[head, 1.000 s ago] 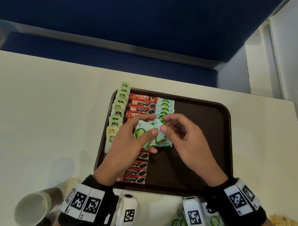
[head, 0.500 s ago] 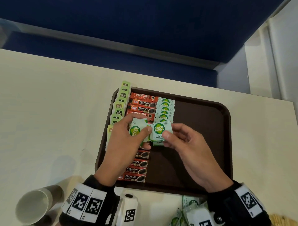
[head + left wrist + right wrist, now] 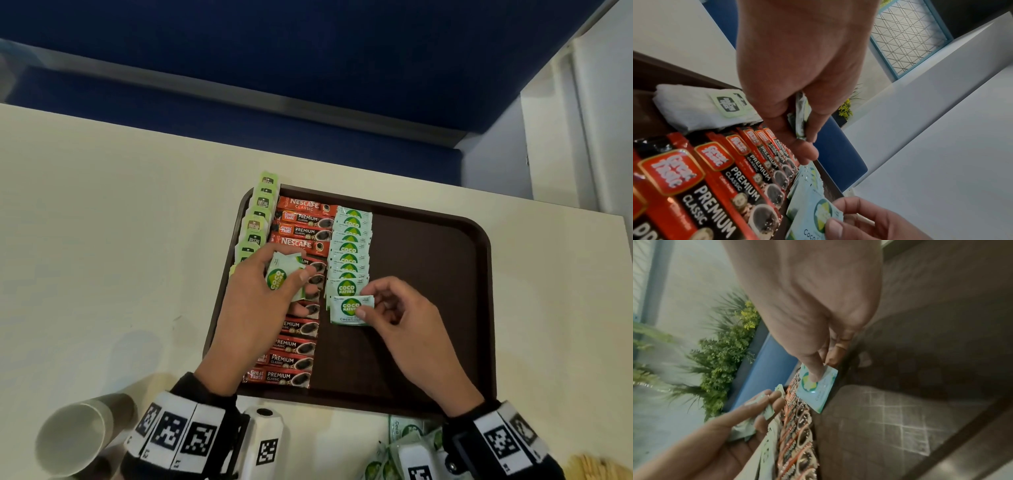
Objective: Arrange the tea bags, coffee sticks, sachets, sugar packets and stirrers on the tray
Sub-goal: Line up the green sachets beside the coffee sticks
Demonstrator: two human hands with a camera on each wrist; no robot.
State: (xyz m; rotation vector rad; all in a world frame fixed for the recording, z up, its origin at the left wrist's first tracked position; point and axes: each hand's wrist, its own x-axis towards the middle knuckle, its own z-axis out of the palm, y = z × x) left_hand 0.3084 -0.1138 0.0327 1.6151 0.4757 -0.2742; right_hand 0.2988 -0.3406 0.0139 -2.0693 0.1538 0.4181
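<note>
Cream-coloured desk (image 3: 102, 240) runs below a dark blue wall panel and carries a dark brown rectangular plastic tray (image 3: 428, 274) near its front edge. On the tray, the right hand (image 3: 400, 318) pinches a pale green square Coco Natura sugar packet (image 3: 349, 310) between thumb and forefinger, holding it at the near end of the column of matching green sugar packets (image 3: 350, 250), overlapping the last one; its other fingers (image 3: 383, 291) are curled loosely above the tray. Just to the left, the left hand (image 3: 260, 301) grips a small bunch of the same green packets (image 3: 279, 277) between thumb and curled fingers, held over the column of red and black coffee sticks (image 3: 298, 342) that runs from the tray's far edge to its near edge. Beside those, along the tray's left rim, white tea bags with light green tags (image 3: 258, 219) lean in a row. Off the tray, a white paper cup (image 3: 68, 442) lies on its side at the desk's front left corner, more loose green sachets (image 3: 407, 435) sit at the front edge beside the right wrist, and pale wooden stirrers (image 3: 596, 467) show at the front right corner.
</note>
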